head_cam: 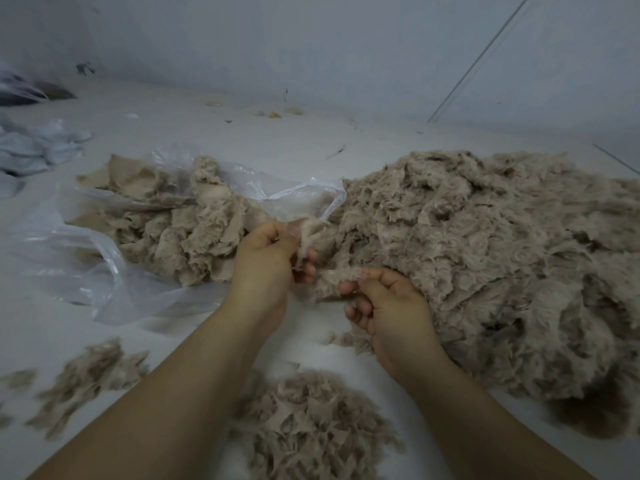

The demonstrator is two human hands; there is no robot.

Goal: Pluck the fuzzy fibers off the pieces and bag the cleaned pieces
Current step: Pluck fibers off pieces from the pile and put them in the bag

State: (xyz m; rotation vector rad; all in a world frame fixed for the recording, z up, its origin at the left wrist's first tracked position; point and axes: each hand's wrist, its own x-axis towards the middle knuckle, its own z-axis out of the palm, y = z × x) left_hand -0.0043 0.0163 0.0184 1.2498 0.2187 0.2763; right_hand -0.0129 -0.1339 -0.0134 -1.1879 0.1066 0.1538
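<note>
Both hands hold one small beige fuzzy piece (327,277) between them in the middle of the view. My left hand (268,258) grips its upper end with curled fingers. My right hand (384,303) pinches its lower edge between thumb and fingers. A clear plastic bag (86,251) lies open to the left, with several beige pieces (180,226) in its mouth. A large heap of fuzzy beige pieces (502,258) fills the right side, touching my right hand.
A smaller pile of beige scraps (311,424) lies between my forearms, and another (90,372) lies at the lower left. Crumpled pale plastic bags (31,147) sit at the far left. A wall (311,39) closes off the back of the white surface.
</note>
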